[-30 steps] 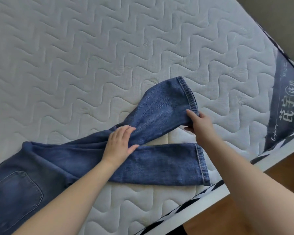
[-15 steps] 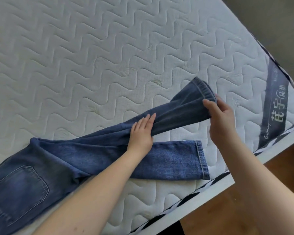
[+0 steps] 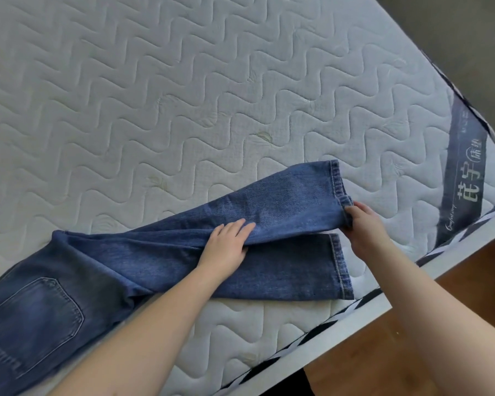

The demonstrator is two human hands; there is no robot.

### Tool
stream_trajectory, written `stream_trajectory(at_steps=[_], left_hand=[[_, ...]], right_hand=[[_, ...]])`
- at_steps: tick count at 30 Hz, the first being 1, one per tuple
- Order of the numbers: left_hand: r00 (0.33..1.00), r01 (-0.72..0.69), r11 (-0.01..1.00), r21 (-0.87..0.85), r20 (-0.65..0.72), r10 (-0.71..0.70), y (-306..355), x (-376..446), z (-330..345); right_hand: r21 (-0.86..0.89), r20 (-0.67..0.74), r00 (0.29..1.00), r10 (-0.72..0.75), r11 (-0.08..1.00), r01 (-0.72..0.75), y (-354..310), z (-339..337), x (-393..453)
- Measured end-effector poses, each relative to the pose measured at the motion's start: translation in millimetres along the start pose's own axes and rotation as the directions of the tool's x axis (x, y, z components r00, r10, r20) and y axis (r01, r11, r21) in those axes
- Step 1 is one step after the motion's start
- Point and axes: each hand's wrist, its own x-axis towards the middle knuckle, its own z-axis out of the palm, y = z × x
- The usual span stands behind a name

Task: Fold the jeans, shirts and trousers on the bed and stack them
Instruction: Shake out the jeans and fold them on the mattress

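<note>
A pair of blue jeans [image 3: 143, 252] lies on the white quilted mattress [image 3: 183, 95], back pocket up at the lower left, legs pointing right. The far leg [image 3: 292, 201] angles away from the near leg [image 3: 292, 270], which lies flat along the bed's edge. My left hand [image 3: 226, 241] rests flat with straight fingers on the far leg at about its middle. My right hand [image 3: 363, 227] grips the near corner of the far leg's hem.
The mattress's near edge [image 3: 312, 338] with black-and-white trim runs diagonally at the lower right, wooden floor [image 3: 397, 352] beyond it. A dark label with characters [image 3: 466, 178] sits at the right corner. A grey wall lies at the top right.
The far leg has spread out flat and its hem now lies wide on the mattress. My right hand has come down toward the near leg's hem. My left hand stays on the leg.
</note>
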Motion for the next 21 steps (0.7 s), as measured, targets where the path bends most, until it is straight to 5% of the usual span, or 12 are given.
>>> stream_trajectory(at_steps=[2,5,9,14,18,21], left_hand=[[0.999,-0.017,1.0,0.005,-0.042,0.017,-2,-9,-1],[0.971,-0.02,0.998,0.054,-0.237,0.033,-8,-32,1],[0.912,0.106,0.994,0.026,-0.402,-0.087,-25,-67,14],[0.962,0.15,0.987,0.058,-0.241,-0.132,-38,-99,18],[0.997,0.082,0.99,0.116,-0.026,-0.079,-36,-116,12],[0.997,0.072,0.996,0.052,0.005,-0.072,-26,-123,8]], right_hand=[[-0.012,0.032,0.999,-0.025,1.0,0.026,0,1,-4],[-0.295,0.11,0.993,-0.052,0.952,0.082,18,-8,-21],[-0.432,0.071,0.997,-0.043,0.899,0.07,54,-28,-44],[-0.778,0.015,0.986,0.165,0.621,-0.092,77,-29,-73],[-0.686,0.195,0.955,0.223,0.727,-0.029,62,-6,-119],[-0.567,0.385,0.906,0.177,0.82,0.081,40,27,-163]])
